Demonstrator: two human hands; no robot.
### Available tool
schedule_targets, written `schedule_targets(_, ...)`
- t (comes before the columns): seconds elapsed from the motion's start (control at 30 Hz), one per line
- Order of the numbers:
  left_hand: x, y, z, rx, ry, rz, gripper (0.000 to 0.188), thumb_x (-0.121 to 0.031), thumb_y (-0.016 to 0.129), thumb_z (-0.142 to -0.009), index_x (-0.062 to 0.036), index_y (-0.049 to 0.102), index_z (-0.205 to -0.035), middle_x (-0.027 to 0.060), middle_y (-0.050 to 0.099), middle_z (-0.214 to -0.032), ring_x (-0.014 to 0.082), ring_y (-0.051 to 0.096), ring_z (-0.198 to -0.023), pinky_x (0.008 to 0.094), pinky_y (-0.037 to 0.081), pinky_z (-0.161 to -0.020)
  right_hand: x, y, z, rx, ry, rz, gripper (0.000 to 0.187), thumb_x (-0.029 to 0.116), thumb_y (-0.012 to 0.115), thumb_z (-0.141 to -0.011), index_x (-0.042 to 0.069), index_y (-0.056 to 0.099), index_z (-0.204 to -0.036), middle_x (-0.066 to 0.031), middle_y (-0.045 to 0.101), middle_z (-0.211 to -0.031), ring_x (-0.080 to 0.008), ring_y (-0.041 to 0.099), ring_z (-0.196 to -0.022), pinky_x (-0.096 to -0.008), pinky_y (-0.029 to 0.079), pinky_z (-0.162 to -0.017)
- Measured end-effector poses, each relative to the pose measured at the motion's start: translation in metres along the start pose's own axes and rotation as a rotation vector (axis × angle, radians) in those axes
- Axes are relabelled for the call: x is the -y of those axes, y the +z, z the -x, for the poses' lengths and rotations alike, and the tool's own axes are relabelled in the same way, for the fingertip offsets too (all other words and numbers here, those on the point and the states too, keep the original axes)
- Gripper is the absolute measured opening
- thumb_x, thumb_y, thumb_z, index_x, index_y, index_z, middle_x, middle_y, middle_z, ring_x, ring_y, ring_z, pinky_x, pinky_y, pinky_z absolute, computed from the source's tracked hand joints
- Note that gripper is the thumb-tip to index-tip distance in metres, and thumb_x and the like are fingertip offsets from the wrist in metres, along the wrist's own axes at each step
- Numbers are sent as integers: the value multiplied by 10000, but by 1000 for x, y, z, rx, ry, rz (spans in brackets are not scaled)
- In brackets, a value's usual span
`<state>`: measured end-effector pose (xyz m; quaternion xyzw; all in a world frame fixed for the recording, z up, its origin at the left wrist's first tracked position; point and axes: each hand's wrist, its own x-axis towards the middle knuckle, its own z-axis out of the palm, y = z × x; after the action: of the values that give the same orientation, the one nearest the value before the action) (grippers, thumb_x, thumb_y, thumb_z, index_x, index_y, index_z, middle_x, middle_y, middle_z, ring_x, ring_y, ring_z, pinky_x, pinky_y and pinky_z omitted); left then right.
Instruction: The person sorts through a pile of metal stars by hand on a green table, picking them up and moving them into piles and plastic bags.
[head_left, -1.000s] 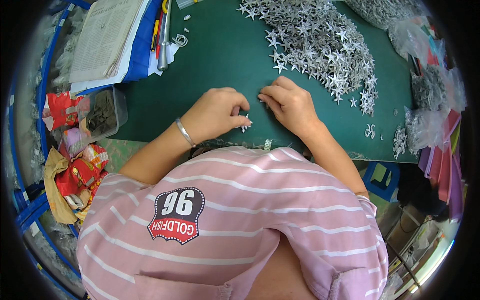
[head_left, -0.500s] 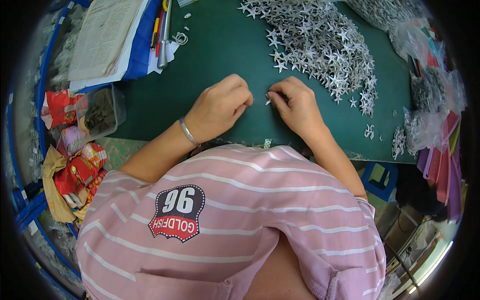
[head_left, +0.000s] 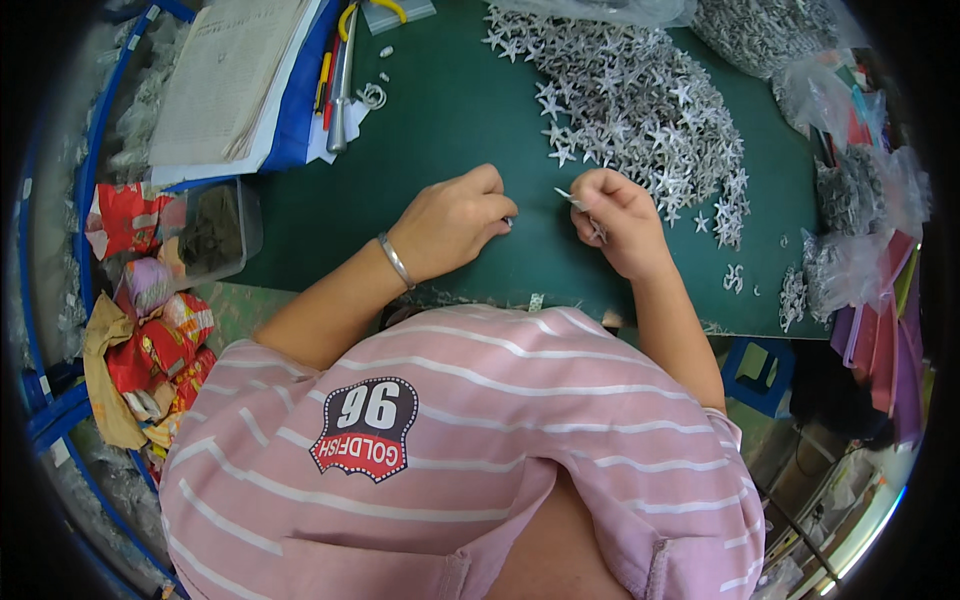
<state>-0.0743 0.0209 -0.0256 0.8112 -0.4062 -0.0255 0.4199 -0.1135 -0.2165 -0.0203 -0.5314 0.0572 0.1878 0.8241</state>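
Observation:
My right hand (head_left: 625,225) is closed in a pinch on a small silver starfish-shaped piece (head_left: 568,197), one point of which sticks out past the fingertips. More of the silver metal shows lower, under those fingers. To its left, over the green table top, my left hand (head_left: 452,222) has its thumb and fingers pressed together. A tiny shiny bit (head_left: 509,222) peeks out at the tips, too small to name. Just beyond my right hand spreads a large heap of silver starfish pieces (head_left: 640,110).
Papers on a blue folder (head_left: 290,120) lie far left beside pens and a metal rod (head_left: 341,100). A clear plastic tub (head_left: 243,235) sits at the left table edge. Bags of silver pieces (head_left: 850,190) line the right side. A blue stool (head_left: 757,372) stands below.
My right hand has moved slightly right and turned, showing more of the starfish piece in its fingers. My left hand has shifted a little right and nearer; the view has also shifted slightly.

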Motion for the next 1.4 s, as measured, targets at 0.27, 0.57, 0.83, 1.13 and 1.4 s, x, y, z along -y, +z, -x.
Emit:
schedule_targets(0.27,9,-19,-5,-214,-520,1558,119,-117,527,-900,-12,574,-929,55,568,-799,91,508,-616,206,346,-433,13,10,-28,-272,-604,1181,242,-25,580,-832,38,613,-1063,-128,629,-951,-288,626,-719,-336,510,-590)
schedule_targets(0.57,-2,-19,12,41,-323,-16,242,-94,784,-696,-27,674,-901,69,533,-725,198,551,-650,306,452,-594,-8,24,-11,-111,-580,1340,212,13,596,-820,53,659,-1018,-114,628,-946,-320,639,-793,-410,521,-674)
schedule_targets(0.83,-12,-11,2,24,-256,-5,151,-76,738,-729,-36,652,-846,101,564,-790,259,606,-690,365,496,-632,-1,8,6,-385,-307,1041,112,35,642,-815,3,686,-913,-158,651,-848,-285,643,-736,-348,511,-670)
schedule_targets(1.13,3,-11,2,-4,-653,1168,76,-30,637,-810,-23,587,-866,37,532,-744,112,486,-620,233,360,-486,-9,17,-4,-234,-495,1130,75,73,682,-796,32,681,-860,-94,611,-791,-232,607,-674,-322,491,-611)
schedule_targets(1.4,0,0,-39,-101,-374,222,75,-82,676,-815,-29,626,-834,-2,489,-653,94,477,-581,226,389,-514,7,4,3,-180,-9,458,90,104,688,-819,43,674,-883,-6,618,-739,-93,563,-639,-226,435,-515)
